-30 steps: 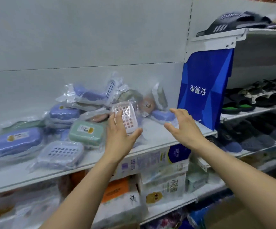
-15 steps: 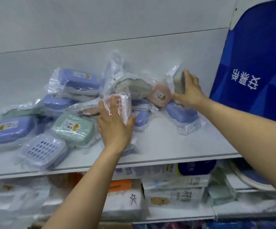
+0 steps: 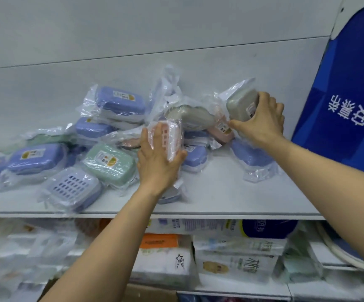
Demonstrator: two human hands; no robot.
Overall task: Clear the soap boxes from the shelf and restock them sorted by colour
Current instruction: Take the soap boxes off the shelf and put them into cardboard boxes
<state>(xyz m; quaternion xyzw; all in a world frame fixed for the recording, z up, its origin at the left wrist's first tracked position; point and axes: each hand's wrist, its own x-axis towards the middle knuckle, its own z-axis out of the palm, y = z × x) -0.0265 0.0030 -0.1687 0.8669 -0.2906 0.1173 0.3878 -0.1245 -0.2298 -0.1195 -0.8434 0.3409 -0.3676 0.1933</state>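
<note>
Clearly the clearing stage has only just begun: a jumbled heap of plastic soap boxes in clear crinkly bags covers the left and middle of the white metal shelf (image 3: 231,192), colours all mixed.

The person's left hand (image 3: 158,162) grips a pale pink slotted soap box in its clear wrapper (image 3: 170,138), fingers curled round its near side and thumb against its right edge, at the front of the heap. The right hand (image 3: 261,120) grips a beige-grey rounded soap box in a clear bag (image 3: 239,105), tilted and raised against the back wall at the heap's right end.

Among the heap lie several lilac-blue boxes, among them a lilac-blue lidded box high at the back (image 3: 120,103), a mint-green lidded box with a paper label (image 3: 109,164) just left of the left hand, a lilac slotted tray (image 3: 72,188) near the shelf's front edge, and a second pink box (image 3: 222,129) below the beige one.

A blue fabric panel with white characters (image 3: 346,101) stands at the shelf's right end.

By these signs, nearly every box has yet to come off, and no colour groups exist; sorting and restocking lie wholly ahead.
</note>
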